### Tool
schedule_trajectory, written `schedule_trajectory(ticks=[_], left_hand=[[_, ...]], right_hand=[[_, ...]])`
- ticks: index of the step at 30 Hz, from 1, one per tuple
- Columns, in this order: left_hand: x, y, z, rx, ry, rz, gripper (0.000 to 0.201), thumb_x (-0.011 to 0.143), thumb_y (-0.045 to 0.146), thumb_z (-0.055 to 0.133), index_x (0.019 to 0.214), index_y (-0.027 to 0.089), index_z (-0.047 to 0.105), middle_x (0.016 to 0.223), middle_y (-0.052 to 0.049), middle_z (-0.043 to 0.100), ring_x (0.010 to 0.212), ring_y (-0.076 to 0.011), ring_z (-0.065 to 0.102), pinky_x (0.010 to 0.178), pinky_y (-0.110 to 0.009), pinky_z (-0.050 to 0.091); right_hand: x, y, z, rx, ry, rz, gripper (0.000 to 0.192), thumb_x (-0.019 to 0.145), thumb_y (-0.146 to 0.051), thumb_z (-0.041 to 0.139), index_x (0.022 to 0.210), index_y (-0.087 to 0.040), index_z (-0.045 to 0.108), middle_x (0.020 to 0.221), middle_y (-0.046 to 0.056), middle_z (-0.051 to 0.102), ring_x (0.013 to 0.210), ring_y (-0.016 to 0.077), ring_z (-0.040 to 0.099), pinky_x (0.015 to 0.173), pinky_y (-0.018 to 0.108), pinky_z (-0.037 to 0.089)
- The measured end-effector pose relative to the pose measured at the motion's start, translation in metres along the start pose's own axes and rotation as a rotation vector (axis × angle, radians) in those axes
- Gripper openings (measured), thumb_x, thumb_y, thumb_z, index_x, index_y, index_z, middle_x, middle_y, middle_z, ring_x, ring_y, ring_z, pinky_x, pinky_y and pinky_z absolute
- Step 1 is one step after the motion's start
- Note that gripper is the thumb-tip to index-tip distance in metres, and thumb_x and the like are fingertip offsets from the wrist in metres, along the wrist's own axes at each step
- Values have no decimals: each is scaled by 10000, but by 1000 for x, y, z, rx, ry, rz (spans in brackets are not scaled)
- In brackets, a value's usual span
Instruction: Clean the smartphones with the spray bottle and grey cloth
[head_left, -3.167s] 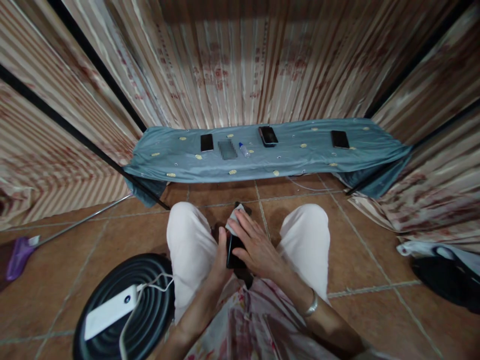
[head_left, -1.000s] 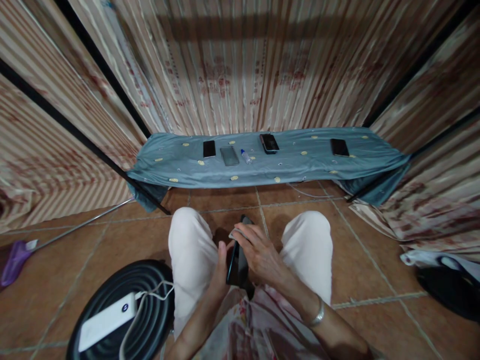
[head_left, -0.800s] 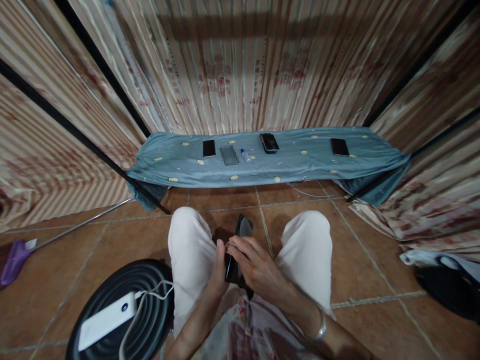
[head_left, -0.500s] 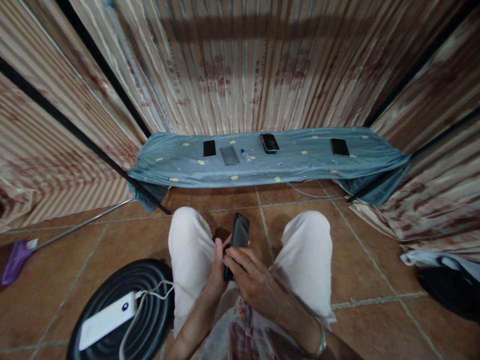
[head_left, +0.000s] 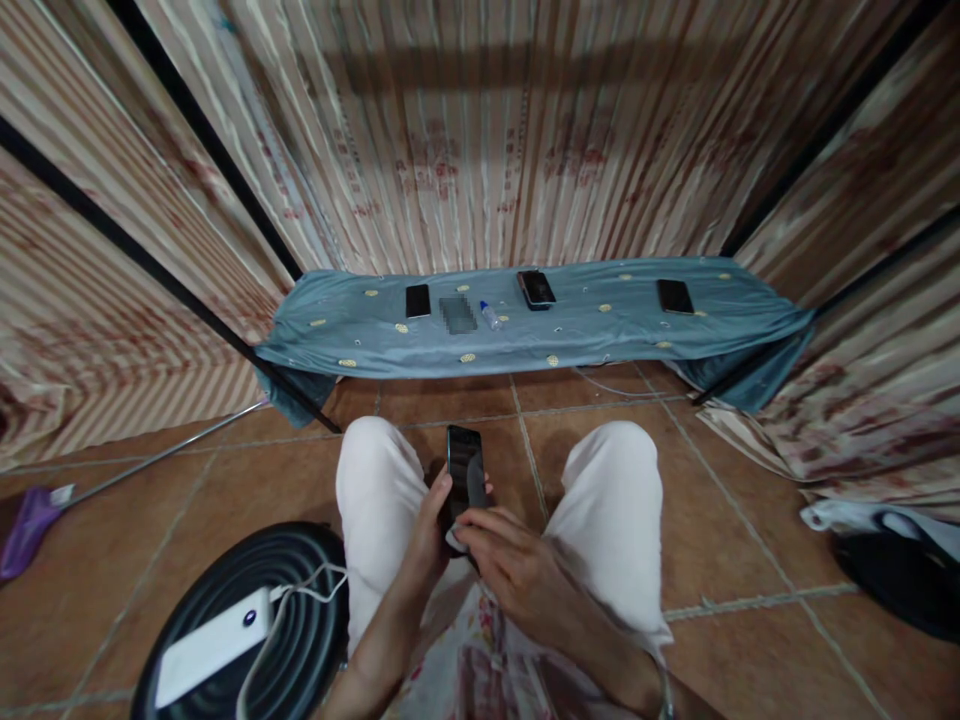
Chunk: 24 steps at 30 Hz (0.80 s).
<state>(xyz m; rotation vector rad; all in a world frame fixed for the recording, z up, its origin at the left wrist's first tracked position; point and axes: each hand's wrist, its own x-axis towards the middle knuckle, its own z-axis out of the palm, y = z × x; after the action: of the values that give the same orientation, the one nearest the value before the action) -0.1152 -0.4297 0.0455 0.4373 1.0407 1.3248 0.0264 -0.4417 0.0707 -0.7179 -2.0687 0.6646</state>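
Stool: a round black ribbed stool (head_left: 292,610) stood at the person's left, carrying a white power bank (head_left: 210,647) with a white cable (head_left: 289,590).
Left hand: the left hand (head_left: 431,510) gripped the phone (head_left: 466,468) from the left side and beneath, fingers narrow around its lower edges, thumb on the left rim.
Right hand: the right hand (head_left: 510,565) lay across the phone's lower end, fingers closed on a small pale cloth (head_left: 454,538) pressed against the glass.
Phone position: held between the knees above the tiled floor (head_left: 720,520), screen up and dark, its top end pointing away from the body.
Handling, judged: the phone appeared light, stiff and thin; its glossy face probably slippery and breakable if dropped onto the tile. The long side edges seemed the safest hold, leaving the face free.
Cloth, judged: soft and limp, easily bunched under the fingertips.
Floor, left: a purple object (head_left: 26,520) lay at the far left edge.
Bench: a low bench (head_left: 600,335) draped in grey-blue fabric stood beyond the knees, bearing three dark phones (head_left: 418,300), (head_left: 535,289), (head_left: 675,296) and a small bottle (head_left: 490,317).
Backdrop: striped curtains (head_left: 480,140) hung behind.
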Motion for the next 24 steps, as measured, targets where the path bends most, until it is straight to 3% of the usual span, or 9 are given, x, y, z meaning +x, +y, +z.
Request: schedule_trajectory(ticks=[4, 9, 13, 16, 19, 24], left_hand=[[3, -4, -3, 100, 23, 35, 544, 754, 515, 681, 1167, 162, 677, 1186, -98, 715, 1254, -305, 558, 1114, -446, 356], [0, -10, 1, 234, 119, 104, 477, 724, 529, 679, 1021, 159, 733, 1254, -99, 687, 1378, -308, 427, 1174, -457, 263], [-10, -4, 12, 282, 84, 97, 511, 696, 567, 704, 1026, 178, 737, 1201, -100, 709, 1331, -319, 478, 1119, -439, 366], [-15, 1, 17, 249, 18, 18, 665, 700, 652, 667, 1150, 163, 693, 1062, -114, 746, 1144, -337, 617, 931, -439, 524], [-18, 3, 16, 219, -50, -46, 781, 718, 676, 648, 1290, 147, 608, 982, -116, 752, 979, -312, 682, 775, -393, 572], [-19, 2, 11, 180, -99, -57, 819, 732, 650, 665, 1365, 144, 546, 1012, -137, 750, 941, -294, 693, 762, -366, 568]], right_hand=[[14, 13, -4, -99, 150, 45, 407, 971, -123, 420, 1339, -240, 549, 1257, 88, 641, 1143, 181, 602, 987, 348, 528], [31, 31, 2, -344, 6, -147, 468, 934, -53, 387, 1390, -103, 482, 1382, 169, 558, 1302, 238, 479, 1050, 412, 487], [45, 45, -4, -475, 1, -155, 410, 946, -75, 389, 1326, -95, 540, 1418, 182, 531, 1301, 285, 475, 1006, 476, 488], [57, 53, -12, -409, 20, -125, 393, 974, -104, 357, 1317, -105, 550, 1414, 178, 538, 1306, 269, 475, 1028, 475, 463], [64, 58, -17, -270, 45, -36, 377, 998, -153, 352, 1317, -140, 553, 1366, 151, 589, 1279, 228, 515, 1058, 447, 439], [65, 60, -21, -33, 60, 130, 349, 1009, -227, 359, 1270, -183, 586, 1241, 109, 665, 1172, 196, 591, 1005, 384, 464]])
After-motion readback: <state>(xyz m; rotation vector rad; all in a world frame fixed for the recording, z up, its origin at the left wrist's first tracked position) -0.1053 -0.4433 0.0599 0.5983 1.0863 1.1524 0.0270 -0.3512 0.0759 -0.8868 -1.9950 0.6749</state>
